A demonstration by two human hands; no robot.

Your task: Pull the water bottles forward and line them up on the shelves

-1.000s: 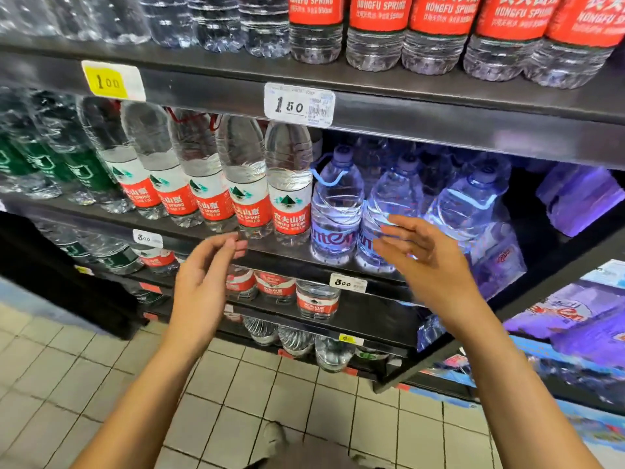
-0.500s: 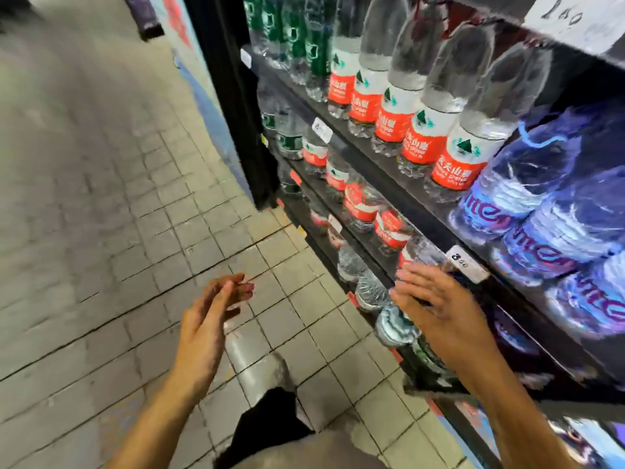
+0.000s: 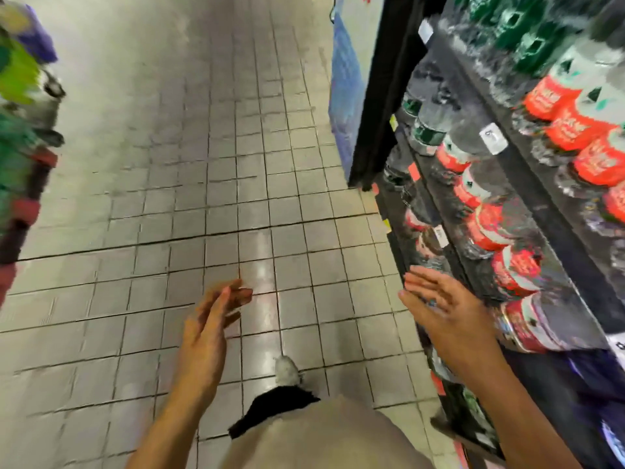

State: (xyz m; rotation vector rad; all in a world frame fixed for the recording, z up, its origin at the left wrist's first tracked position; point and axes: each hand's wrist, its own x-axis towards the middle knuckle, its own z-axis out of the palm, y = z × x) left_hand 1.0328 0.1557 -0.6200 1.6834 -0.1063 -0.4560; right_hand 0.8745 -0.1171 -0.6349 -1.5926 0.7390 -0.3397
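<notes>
Reaching out over the grey tiled floor (image 3: pixel 203 184), both hands hold nothing, their fingers straight and relaxed. The left hand (image 3: pixel 209 330) hangs above the tiles, well apart from the shelves. The right hand (image 3: pixel 446 316) is raised just beside the front edge of the black metal shelves (image 3: pixel 527 184); whether it touches anything cannot be told through the blur. Clear plastic water bottles with red labels (image 3: pixel 581 130) stand in rows on at least three shelf levels, about five on the upper one and roughly six lower down, the count uncertain. Clear bottles with green labels (image 3: pixel 527 38) fill the far end of the upper shelf. Two small white price tags (image 3: pixel 493 138) show on the shelf edges, their writing unreadable, as is the label print. One pale shoe tip (image 3: pixel 285 368) rests on the tiles below the hands
</notes>
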